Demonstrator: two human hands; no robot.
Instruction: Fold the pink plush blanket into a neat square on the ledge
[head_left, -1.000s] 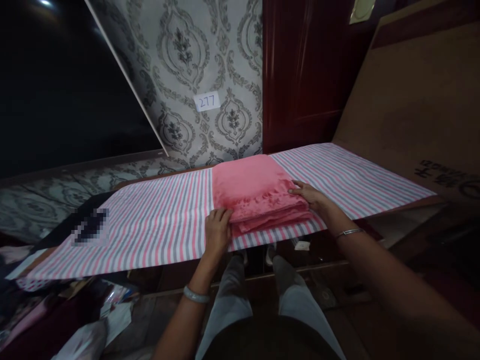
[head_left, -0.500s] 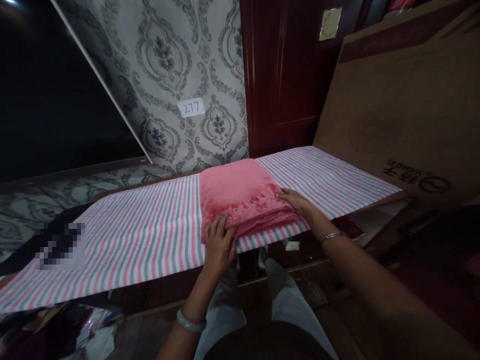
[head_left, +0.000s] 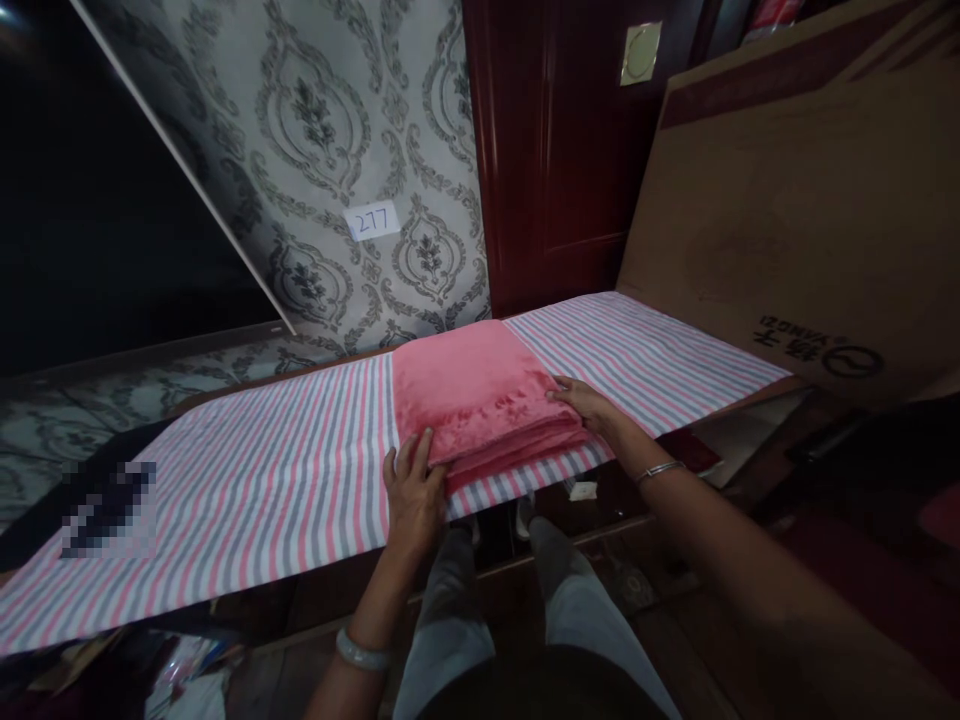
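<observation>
— Two hands on my feed, both at the near edge of the folded pink cloth (head_left: 480, 395). Nearest the camera: grey trouser legs (head_left: 517, 600), then the forearms, a bangle on each wrist.

— State of the left hand?

— I log the left hand (head_left: 412, 490) at the stack's near left corner, fingers (head_left: 409, 458) extended and laid flat against the fold, thumb toward the cloth's edge. Whether any layer is pinched, I cannot tell.

— Right one?

— The right hand (head_left: 589, 402) rests at the near right corner, fingers loosely spread on top of the stack, palm down.

— Where does the cloth sit?

— It lies roughly mid-length on a striped sheet (head_left: 285, 480), pink, grey and white, covering a long table. The stack shows several layers at its near edge.

— Beyond that?

— I note patterned grey wallpaper (head_left: 322, 130) with a small label reading 277 (head_left: 373, 221), a dark red door (head_left: 555, 150), and a big cardboard sheet (head_left: 795, 210) leaning on the right, just beside the striped sheet's far end.
</observation>
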